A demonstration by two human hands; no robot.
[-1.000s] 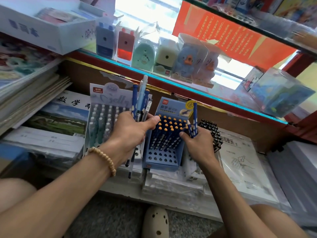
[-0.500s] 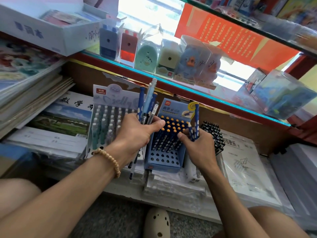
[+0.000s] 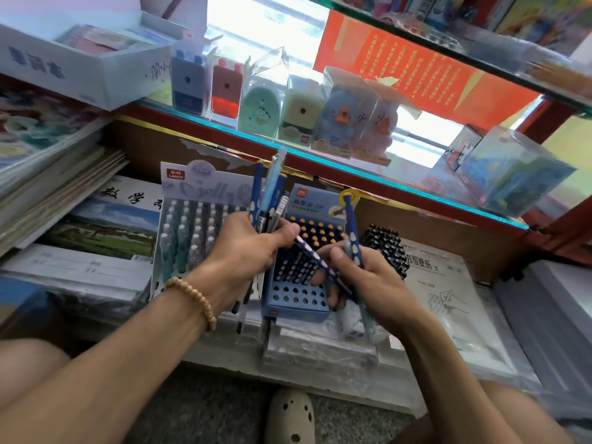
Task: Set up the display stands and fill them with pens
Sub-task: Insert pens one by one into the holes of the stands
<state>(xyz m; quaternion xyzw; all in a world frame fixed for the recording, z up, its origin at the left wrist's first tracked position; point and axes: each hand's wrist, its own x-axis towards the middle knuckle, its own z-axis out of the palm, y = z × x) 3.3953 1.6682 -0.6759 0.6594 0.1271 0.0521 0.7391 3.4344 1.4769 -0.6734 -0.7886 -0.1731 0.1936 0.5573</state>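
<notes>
Right hand [image 3: 368, 277] grips a dark-blue white-dotted pen [image 3: 315, 256], axis slanting up-left toward left hand [image 3: 246, 251], which clutches a mixed pen bundle [image 3: 269, 200]; blue perforated cardboard stand [image 3: 296, 296] sits directly beneath.

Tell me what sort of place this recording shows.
Most likely a stationery shop: boxed pencil sharpeners line a glass shelf, pen display stands sit below, and stacks of wrapped exercise books lie around them.

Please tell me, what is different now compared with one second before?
The right hand has come toward the left hand and now pinches a dotted blue pen slanting across the blue stand, beside the upright pen it already held. The left hand still grips its bundle of pens. Both stands stayed put.
</notes>
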